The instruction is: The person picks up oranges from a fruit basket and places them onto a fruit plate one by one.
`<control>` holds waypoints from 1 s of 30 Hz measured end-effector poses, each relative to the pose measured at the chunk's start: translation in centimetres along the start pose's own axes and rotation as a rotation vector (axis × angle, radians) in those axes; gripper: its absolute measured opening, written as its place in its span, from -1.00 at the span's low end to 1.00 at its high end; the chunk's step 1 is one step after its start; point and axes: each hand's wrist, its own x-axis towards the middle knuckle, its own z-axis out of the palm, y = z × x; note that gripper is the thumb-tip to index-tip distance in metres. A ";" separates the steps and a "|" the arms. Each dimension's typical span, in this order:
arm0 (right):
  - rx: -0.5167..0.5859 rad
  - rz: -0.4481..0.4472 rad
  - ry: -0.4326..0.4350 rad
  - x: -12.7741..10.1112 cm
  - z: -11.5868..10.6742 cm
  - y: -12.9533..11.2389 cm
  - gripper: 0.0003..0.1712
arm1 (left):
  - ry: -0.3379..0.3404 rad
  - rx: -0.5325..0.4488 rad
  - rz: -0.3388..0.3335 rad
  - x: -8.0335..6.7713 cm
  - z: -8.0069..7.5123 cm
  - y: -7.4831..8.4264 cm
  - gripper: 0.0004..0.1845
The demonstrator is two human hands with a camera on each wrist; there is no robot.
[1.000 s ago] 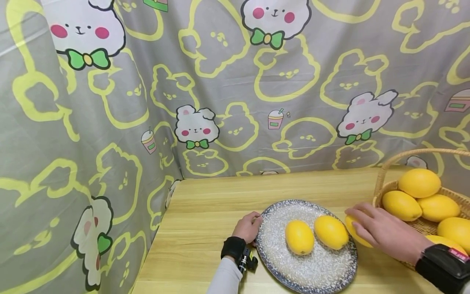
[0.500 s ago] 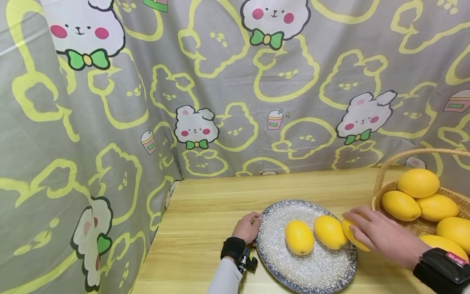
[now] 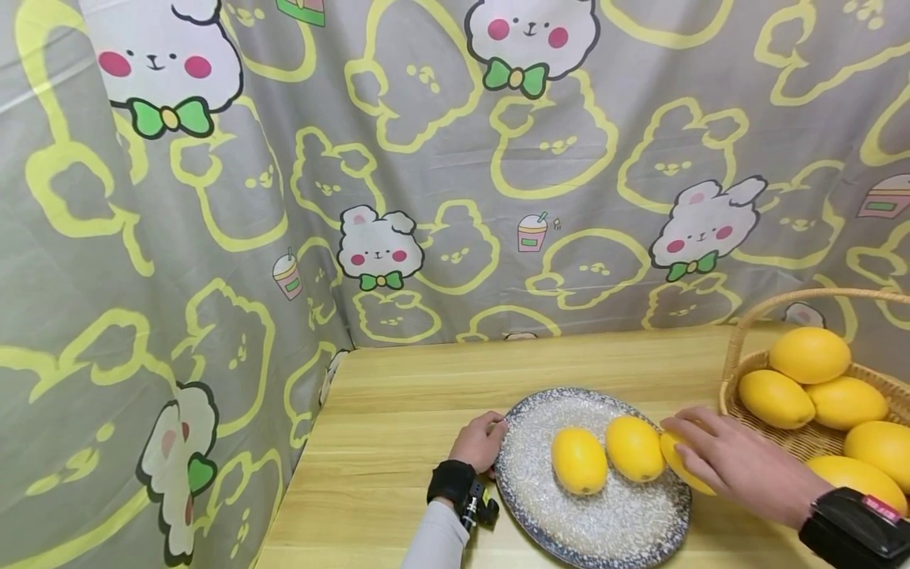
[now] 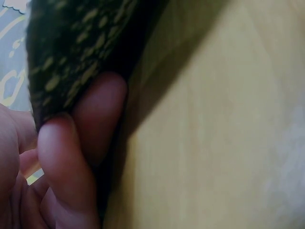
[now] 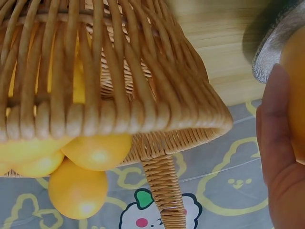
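The fingers (image 3: 704,417) of the right hand (image 3: 742,466) are bent around a held fruit (image 5: 296,90), spread about as wide as its body, and they have a hold of it. This fruit has a rounded, lemon-like form and a smooth skin of strong yellow, which looks more orange in the right wrist view. It is at the right edge of the plate (image 3: 593,529); whether it rests on the rim or is a little above it, I cannot tell.

At the opposite edge, the left hand (image 3: 479,442) grips the plate, with curled fingertips against its dark, speckled underside. The plate is round and wide, its upper face spotted in grey and white, with a dark bluish rim. Two similar fruits lie on it: the middle fruit (image 3: 635,449), just beside the held one, and the left fruit (image 3: 579,461), which shows a small tip at its lower end.

Farther to the right stands a wicker basket (image 5: 205,109), woven from brown strands, with an arched handle (image 5: 164,191). At least five yellow basket fruits (image 3: 810,355) are inside, one lying higher than its neighbours. Basket and plate are both on the wooden counter (image 3: 398,395), before a grey curtain (image 3: 455,178) with rabbit drawings
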 end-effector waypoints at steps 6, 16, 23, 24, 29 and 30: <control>0.008 0.005 -0.028 -0.4 0.4 -0.3 -0.64 | 0.005 0.000 0.000 -0.1 0.0 0.1 -0.67; -0.015 -0.018 -0.001 -0.6 0.7 -0.9 -0.62 | 0.004 -0.006 -0.011 0.3 0.1 -0.1 -0.67; -0.033 -0.031 -0.004 -0.6 1.1 -1.3 -0.60 | 0.002 -0.009 -0.009 0.2 0.1 -0.2 -0.66; -0.023 -0.025 -0.011 -0.6 1.1 -1.4 -0.60 | 0.003 -0.007 -0.009 0.3 0.2 -0.3 -0.66; 0.003 -0.011 -0.030 -0.7 1.4 -1.7 -0.62 | 0.005 -0.007 -0.014 0.5 0.3 -0.5 -0.66; 0.005 -0.008 -0.034 -0.7 1.5 -1.7 -0.62 | 0.005 -0.007 -0.014 0.4 0.3 -0.5 -0.66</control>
